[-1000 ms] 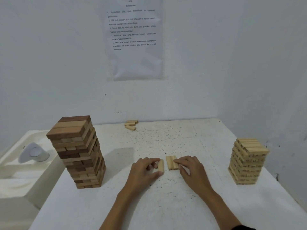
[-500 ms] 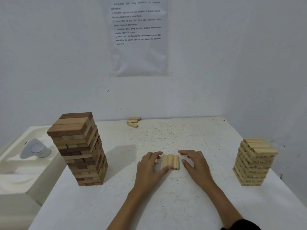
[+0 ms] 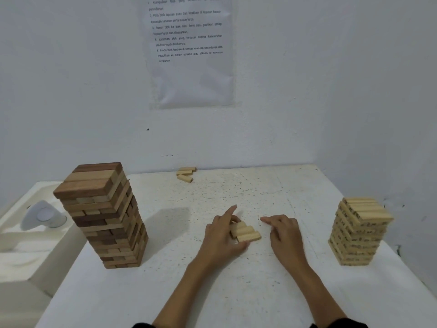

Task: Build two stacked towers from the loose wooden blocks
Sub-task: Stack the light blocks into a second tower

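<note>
**A:** Where are the blocks in play?

**B:** Mid-desk. A row of three pale blocks (image 3: 246, 232) lies flat on the desk (image 3: 236, 292), side by side. The ends are stepped and the row sits skewed.

**A:** Hands?

**B:** The left hand (image 3: 222, 235) is grasping the row, thumb at the near end, curled fingers at the far side, index finger stretched past it. The right hand (image 3: 283, 230) is just beside the row but not touching it. It is released, fingers loosely bent, holding nothing.

**A:** Towers?

**B:** Two stand. The brown tower (image 3: 104, 216) is on the left, mixed dark and light wood, the taller one, its upper layers twisted a little off the lower. The pale tower (image 3: 359, 233) is on the right near the desk's edge, shorter, with dark print on the block sides. Both are well apart from the hands.

**A:** Anything else?

**B:** Loose blocks (image 3: 185, 173), three of them, at the far edge by the wall. A printed sheet (image 3: 189, 50) is on the wall above them. A white tray (image 3: 21, 245) sits left of the desk with a pale rounded object (image 3: 42, 215) in it.
</note>
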